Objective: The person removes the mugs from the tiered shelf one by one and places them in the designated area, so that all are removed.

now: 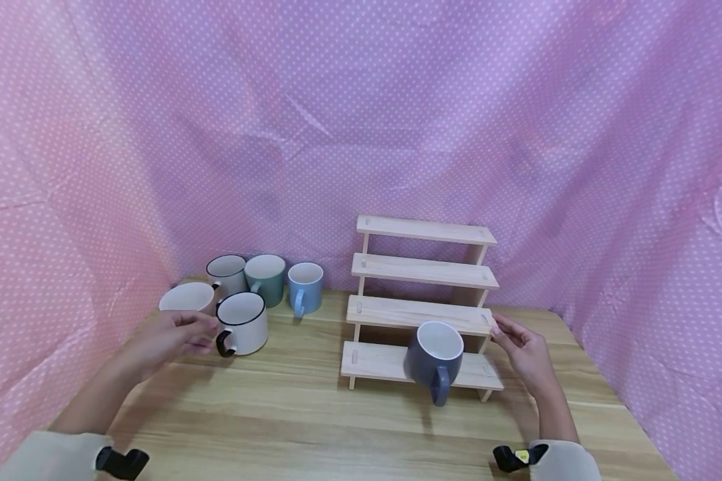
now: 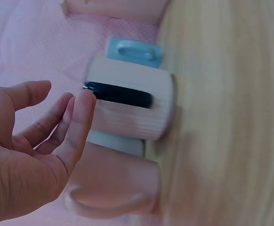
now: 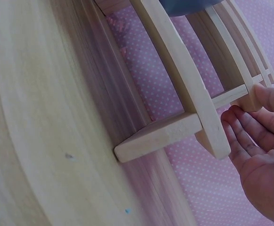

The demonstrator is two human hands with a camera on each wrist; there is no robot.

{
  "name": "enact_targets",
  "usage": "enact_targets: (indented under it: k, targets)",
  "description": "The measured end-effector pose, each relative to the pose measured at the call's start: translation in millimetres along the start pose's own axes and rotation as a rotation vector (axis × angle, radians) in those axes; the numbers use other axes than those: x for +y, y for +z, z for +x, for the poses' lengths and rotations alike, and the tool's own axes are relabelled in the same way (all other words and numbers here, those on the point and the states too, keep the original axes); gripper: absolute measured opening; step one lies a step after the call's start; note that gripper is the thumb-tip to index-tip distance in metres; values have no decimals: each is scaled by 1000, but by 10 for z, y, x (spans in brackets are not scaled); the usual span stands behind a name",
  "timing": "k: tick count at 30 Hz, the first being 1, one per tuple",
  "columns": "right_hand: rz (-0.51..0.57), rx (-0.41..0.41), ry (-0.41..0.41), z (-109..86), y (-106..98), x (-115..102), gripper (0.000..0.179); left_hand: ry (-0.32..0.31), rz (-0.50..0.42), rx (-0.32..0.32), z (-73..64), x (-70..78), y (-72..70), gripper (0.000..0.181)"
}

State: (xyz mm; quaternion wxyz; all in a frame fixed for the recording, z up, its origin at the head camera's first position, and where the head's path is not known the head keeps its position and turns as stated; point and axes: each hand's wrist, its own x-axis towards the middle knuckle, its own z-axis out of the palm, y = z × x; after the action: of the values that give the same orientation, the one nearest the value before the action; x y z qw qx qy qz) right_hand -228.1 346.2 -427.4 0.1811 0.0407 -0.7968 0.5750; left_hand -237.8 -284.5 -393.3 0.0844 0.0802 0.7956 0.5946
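Note:
My left hand (image 1: pixel 171 341) is beside a white mug (image 1: pixel 247 327) with a black rim and black handle. In the left wrist view its fingers (image 2: pixel 75 127) are loosely extended and hold nothing, with one fingertip right at the black handle (image 2: pixel 122 95). A pale pink mug (image 2: pixel 118 176) stands close by, partly behind that hand in the head view. On the right, my right hand (image 1: pixel 526 354) pinches the end of a board of the four-tier wooden shelf (image 1: pixel 421 314), thumb above and fingers below. A dark grey-blue mug (image 1: pixel 436 357) sits on the bottom tier, its handle toward me.
Behind the white mug stand another black-rimmed mug (image 1: pixel 227 274), a green mug (image 1: pixel 267 277) and a light blue mug (image 1: pixel 305 290). A pink dotted cloth (image 1: pixel 337 133) hangs round the back and sides of the wooden table (image 1: pixel 313 421).

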Motion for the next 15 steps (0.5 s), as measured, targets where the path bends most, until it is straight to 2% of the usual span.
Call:
enact_targets:
  k: [2,5,9,15]
  targets:
    - [-3,1,3,-7,-4,-10,44,8,-11,-4,10,76,13,44]
    - [-6,-1,5,-13,-6,-19,44,19,-42,-45,45,163,77,44]
    - [-2,-2,6,-11,1,-20,44,34,-64,-88,109,248,220,42]
    - [-2,1,9,-2,8,-15,44,39,-38,-126,207,349,443,41]
